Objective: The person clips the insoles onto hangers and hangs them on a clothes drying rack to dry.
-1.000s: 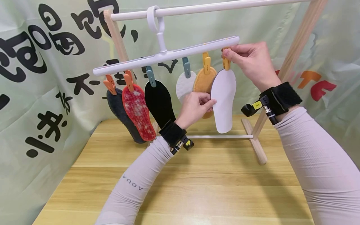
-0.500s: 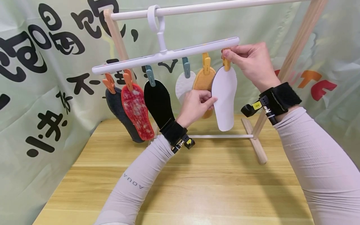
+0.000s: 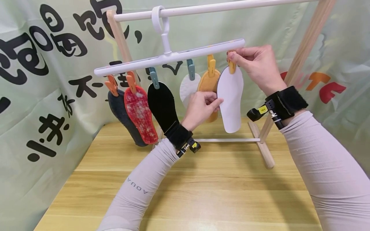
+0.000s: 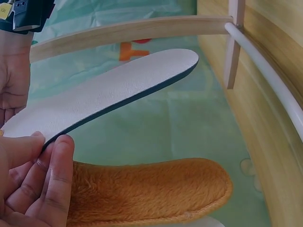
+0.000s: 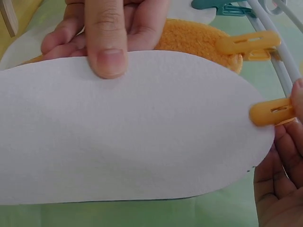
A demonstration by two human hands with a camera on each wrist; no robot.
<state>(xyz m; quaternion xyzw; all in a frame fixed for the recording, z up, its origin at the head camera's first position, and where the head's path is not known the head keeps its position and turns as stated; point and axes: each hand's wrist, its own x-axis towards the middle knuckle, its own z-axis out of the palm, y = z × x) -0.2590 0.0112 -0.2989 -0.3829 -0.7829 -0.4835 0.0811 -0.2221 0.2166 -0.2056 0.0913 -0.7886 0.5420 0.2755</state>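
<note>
A white-faced insole [image 3: 231, 102] with a dark edge hangs at the right end of the white hanger [image 3: 136, 64]. My left hand [image 3: 199, 109] pinches its left edge between thumb and fingers; the left wrist view shows the thumb on the white face [image 4: 109, 90]. My right hand [image 3: 261, 65] pinches the yellow clip [image 3: 232, 66] at the insole's top. In the right wrist view that clip [image 5: 270, 112] overlaps the insole's rounded end. Just behind hangs an orange fuzzy insole [image 3: 208, 81] from another yellow clip [image 3: 212, 66], partly hidden by my left hand.
Left along the hanger hang a white insole [image 3: 188, 85], a black one [image 3: 163, 104], a red mottled one [image 3: 141, 115] and a dark grey one [image 3: 124, 115], each clipped. The hanger hooks over a white rod [image 3: 219, 7] on a wooden rack [image 3: 306, 41] above the wooden table [image 3: 202, 192].
The white-faced insole's lower end has swung slightly right and up. The hanger's right end has dipped a little. Both hands keep their pinch and have barely moved.
</note>
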